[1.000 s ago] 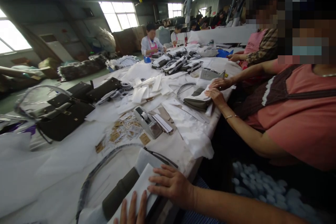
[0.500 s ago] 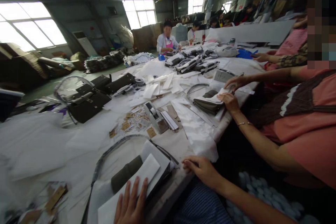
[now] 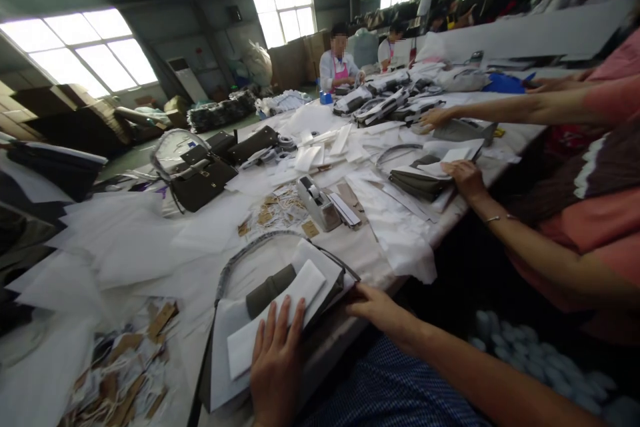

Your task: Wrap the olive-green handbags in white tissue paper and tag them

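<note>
My left hand point(image 3: 277, 353) lies flat, fingers spread, on a folded white padding sheet point(image 3: 310, 283). This sheet rests on a handbag point(image 3: 324, 305) at the table's near edge. A dark olive rolled piece point(image 3: 270, 290) shows beside the sheet, and the bag's wrapped handle point(image 3: 240, 253) arches behind. White paper covers much of the bag. At the bag's right end, my right hand point(image 3: 383, 312) has its fingers closed on the side near the strap; the fingertips are partly hidden.
A tape dispenser point(image 3: 319, 203) stands beyond the bag, near scattered tags point(image 3: 277, 210). A co-worker's hand point(image 3: 465, 180) holds another bag point(image 3: 420, 180) at right. More tags point(image 3: 125, 360) and white sheets point(image 3: 125, 233) lie left; a dark bag point(image 3: 200, 183) stands behind.
The view has swung left, so things appear farther right. My right hand has come against the bag's end. My left hand stays on the sheet. A co-worker's far hand has reached forward.
</note>
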